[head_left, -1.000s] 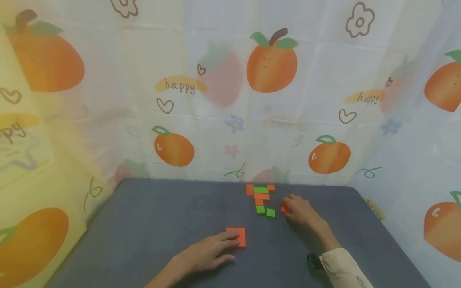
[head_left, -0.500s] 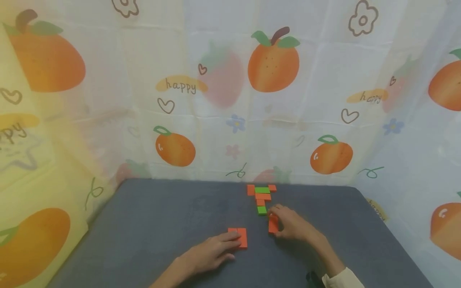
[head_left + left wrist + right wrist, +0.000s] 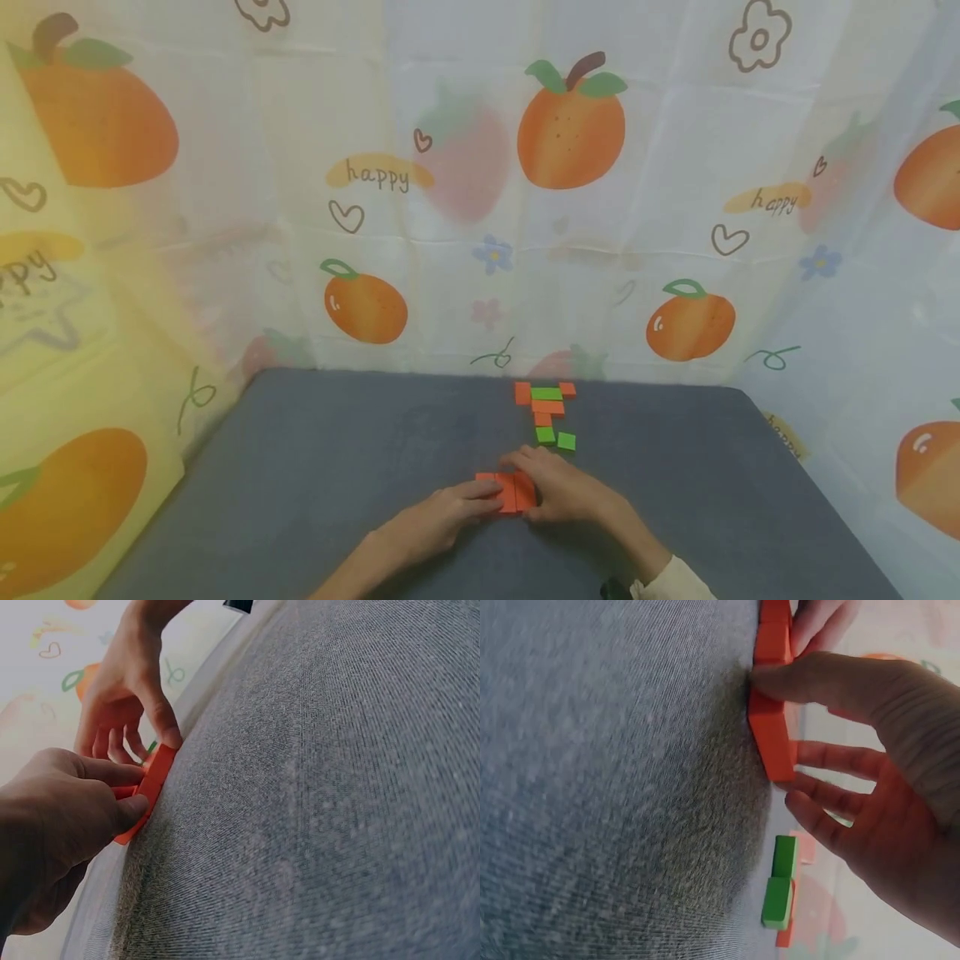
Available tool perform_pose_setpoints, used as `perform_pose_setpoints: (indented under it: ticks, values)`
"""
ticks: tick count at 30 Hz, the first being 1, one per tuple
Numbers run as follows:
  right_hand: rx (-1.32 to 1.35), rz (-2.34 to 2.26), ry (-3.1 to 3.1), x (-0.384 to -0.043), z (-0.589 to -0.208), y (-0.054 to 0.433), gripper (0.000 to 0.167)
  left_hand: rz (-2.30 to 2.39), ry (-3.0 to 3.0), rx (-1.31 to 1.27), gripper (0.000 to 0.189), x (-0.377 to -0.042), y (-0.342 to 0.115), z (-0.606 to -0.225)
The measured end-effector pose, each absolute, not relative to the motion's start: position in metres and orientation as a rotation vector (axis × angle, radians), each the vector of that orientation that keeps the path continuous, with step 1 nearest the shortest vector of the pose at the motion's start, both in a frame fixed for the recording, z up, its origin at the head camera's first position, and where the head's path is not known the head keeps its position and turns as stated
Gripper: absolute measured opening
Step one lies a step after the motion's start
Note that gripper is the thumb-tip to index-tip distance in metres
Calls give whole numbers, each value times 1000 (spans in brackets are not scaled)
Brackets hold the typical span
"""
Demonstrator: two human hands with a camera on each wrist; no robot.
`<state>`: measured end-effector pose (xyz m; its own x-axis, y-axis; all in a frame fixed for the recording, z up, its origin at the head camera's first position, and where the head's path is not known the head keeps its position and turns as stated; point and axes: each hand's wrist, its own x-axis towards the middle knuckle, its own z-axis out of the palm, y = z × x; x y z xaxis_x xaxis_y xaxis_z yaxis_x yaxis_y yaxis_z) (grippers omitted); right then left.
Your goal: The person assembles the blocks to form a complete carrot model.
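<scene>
Several flat orange blocks lie side by side in a short row on the grey table (image 3: 315,467). My left hand (image 3: 438,517) holds the left end, its fingertips over the left block (image 3: 483,477) and the middle block (image 3: 508,498), its thumb at the near edge. With thumb and fingers my right hand (image 3: 577,492) pinches the rightmost orange block (image 3: 524,490), which is against the middle one. In the right wrist view the thumb presses the near side of this orange block (image 3: 772,746); the other fingers are on its far side, partly hidden.
Beyond the hands, a column of orange and green blocks (image 3: 547,408) reaches toward the back edge. A loose green block (image 3: 567,442) lies just right of the column's near green block (image 3: 545,436). A fruit-printed curtain (image 3: 450,208) stands behind the table.
My right hand has brought an orange block from the right, past the loose green block, to the right side of the orange pair. The left hand has stayed at the pair.
</scene>
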<state>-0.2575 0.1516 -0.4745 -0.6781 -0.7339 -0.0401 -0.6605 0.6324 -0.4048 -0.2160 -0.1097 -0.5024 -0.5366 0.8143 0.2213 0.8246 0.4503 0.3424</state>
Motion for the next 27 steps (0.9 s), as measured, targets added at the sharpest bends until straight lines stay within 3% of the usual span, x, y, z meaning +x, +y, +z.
perform_pose_setpoints:
  ticks: [5, 27]
  values:
    - [-1089, -570, 2640, -254, -472, 148, 78, -627, -2616, -1515, 38, -217, -109, -502]
    - [-1143, -580, 2687, -251, -480, 141, 79, -647, -2518, -1535, 28, -226, -106, -503]
